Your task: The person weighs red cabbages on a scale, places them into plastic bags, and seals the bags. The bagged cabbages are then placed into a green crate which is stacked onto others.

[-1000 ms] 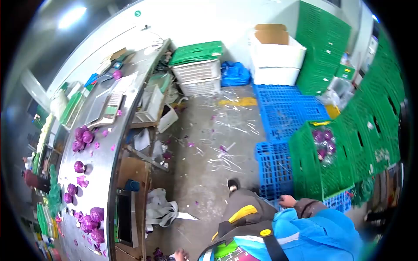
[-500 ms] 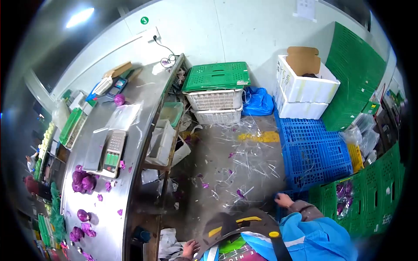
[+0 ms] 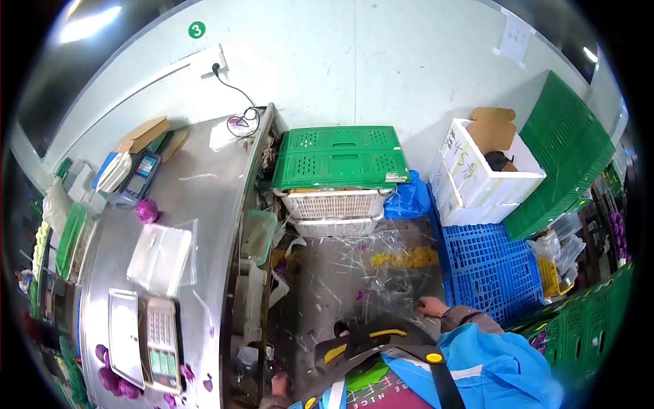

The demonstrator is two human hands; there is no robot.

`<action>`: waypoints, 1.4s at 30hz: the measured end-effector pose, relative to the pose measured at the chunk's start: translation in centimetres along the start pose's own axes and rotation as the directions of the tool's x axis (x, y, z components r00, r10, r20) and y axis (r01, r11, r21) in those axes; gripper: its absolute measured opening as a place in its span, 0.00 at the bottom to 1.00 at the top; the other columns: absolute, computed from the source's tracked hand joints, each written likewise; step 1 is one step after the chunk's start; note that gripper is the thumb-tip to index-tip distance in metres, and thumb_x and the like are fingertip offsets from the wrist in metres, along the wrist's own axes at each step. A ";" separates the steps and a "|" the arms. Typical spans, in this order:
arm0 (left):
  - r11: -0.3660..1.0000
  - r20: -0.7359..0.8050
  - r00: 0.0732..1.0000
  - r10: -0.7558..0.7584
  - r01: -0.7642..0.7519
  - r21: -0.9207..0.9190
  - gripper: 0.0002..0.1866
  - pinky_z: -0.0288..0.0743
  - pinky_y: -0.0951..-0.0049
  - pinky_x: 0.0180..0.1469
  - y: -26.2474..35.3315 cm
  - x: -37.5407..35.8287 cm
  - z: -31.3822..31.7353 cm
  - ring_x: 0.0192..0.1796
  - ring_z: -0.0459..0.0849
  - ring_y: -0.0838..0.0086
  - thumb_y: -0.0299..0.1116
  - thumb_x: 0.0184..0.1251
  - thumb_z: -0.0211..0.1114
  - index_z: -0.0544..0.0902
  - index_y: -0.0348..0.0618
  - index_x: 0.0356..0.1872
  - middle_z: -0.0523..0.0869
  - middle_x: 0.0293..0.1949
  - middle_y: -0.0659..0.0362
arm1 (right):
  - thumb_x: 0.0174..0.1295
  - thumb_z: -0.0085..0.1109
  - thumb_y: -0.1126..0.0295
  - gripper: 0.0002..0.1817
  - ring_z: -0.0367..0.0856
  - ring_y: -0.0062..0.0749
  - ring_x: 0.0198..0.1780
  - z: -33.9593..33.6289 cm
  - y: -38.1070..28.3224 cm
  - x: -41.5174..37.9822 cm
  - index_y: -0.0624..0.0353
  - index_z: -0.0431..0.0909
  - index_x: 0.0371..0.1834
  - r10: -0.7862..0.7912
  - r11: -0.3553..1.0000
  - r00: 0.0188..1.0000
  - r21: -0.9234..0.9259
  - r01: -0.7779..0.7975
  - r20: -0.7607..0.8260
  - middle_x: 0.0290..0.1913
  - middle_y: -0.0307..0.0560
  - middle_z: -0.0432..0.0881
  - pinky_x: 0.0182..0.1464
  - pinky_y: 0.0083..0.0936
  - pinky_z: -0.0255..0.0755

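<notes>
My right hand (image 3: pixel 432 307) is low in front of my body, over the littered floor near the blue pallet (image 3: pixel 487 266); its fingers are curled, and whether they hold anything is too small to tell. At the bottom, beside the metal table (image 3: pixel 204 273), my left hand (image 3: pixel 280 385) shows only in part, dark and blurred. On the table stand a scale (image 3: pixel 163 347), a stack of clear plastic bags (image 3: pixel 160 255) and a purple cabbage (image 3: pixel 146 211). More purple cabbages (image 3: pixel 116 382) lie at the table's near left.
White crates (image 3: pixel 334 204) with a green lid (image 3: pixel 340 153) stand against the wall, next to a blue bag (image 3: pixel 409 196). White foam boxes (image 3: pixel 477 170) are stacked on the pallet's far end. Green crates (image 3: pixel 586 334) stand at the right. Plastic scraps (image 3: pixel 388 286) litter the floor.
The view has shifted forward, so the table and its items appear lower. My right hand has moved slightly left over the floor. My left hand sits lower and further left in view.
</notes>
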State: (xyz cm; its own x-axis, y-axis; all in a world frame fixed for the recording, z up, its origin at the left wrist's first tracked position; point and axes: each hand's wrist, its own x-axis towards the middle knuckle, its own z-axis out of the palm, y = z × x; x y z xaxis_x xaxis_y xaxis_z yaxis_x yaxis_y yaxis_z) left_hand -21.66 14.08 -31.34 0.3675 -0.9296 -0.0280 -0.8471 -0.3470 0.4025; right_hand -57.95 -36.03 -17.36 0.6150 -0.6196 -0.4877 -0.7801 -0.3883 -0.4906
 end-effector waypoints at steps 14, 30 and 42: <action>-0.115 0.475 0.670 -0.570 0.508 -0.854 0.15 0.73 0.77 0.35 3.7 42.2 -16.5 0.35 0.79 0.75 0.28 0.63 0.54 0.72 0.42 0.51 0.79 0.38 0.59 | 0.50 0.55 0.63 0.14 0.79 0.36 0.24 -16.5 -9.3 30.0 0.64 0.75 0.31 -0.057 0.953 0.986 0.287 0.101 -0.156 0.23 0.51 0.79 0.29 0.31 0.71; 0.907 0.113 0.993 -0.031 0.076 -0.414 0.23 0.63 0.58 0.56 16.4 84.5 -10.3 0.55 0.70 0.57 0.32 0.52 0.62 0.71 0.39 0.51 0.74 0.48 0.50 | 0.43 0.62 0.54 0.21 0.76 0.47 0.30 -36.8 -19.1 62.2 0.53 0.70 0.36 -0.356 0.866 0.933 -0.391 0.311 -0.047 0.27 0.47 0.77 0.36 0.40 0.69; 0.911 0.557 0.732 0.394 -0.227 -0.346 0.15 0.73 0.57 0.38 20.6 91.4 -18.3 0.37 0.79 0.62 0.39 0.53 0.61 0.77 0.39 0.38 0.77 0.34 0.54 | 0.46 0.60 0.68 0.13 0.74 0.40 0.27 -42.1 -15.2 62.2 0.56 0.67 0.32 -0.556 0.816 0.683 -0.467 0.340 -0.474 0.28 0.46 0.72 0.22 0.33 0.67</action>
State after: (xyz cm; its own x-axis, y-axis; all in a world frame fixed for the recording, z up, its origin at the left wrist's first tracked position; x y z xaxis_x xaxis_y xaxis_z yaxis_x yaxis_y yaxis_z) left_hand 1.51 -75.79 -8.87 -0.2782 -0.8858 -0.3714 -0.7218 -0.0623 0.6893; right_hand -12.69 -97.39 -9.79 0.7993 -0.5306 0.2821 -0.4809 -0.8463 -0.2290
